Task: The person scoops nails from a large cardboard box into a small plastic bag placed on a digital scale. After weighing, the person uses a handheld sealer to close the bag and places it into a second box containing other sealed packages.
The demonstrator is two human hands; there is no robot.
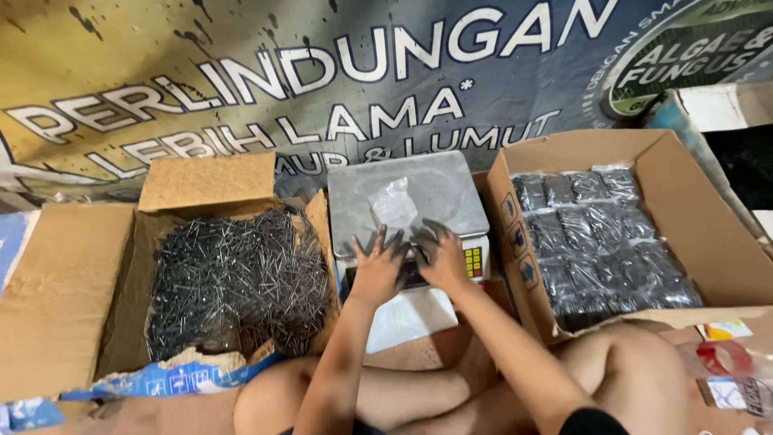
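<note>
Both hands, left (377,270) and right (439,256), spread empty at the scale (407,197) (one bag (394,203) on it); packets (600,238) fill one box, nails (241,278) remain loose.

Cardboard box of loose nails (237,278), box of bagged nails (600,238) (dark packets), printed banner (241,72)

dim warm overhead light; soft shadows | hands blurred; edges bowed

Scale (407,193): front display hidden behind both hands (377,270). Fingertips: motion-blurred. Clear bag (394,201) on pan: contents too faint to tell. Right-hand carton (708,242): near wall hid lowest packets. Red-topped item (745,374): cut off by frame edge.
</note>
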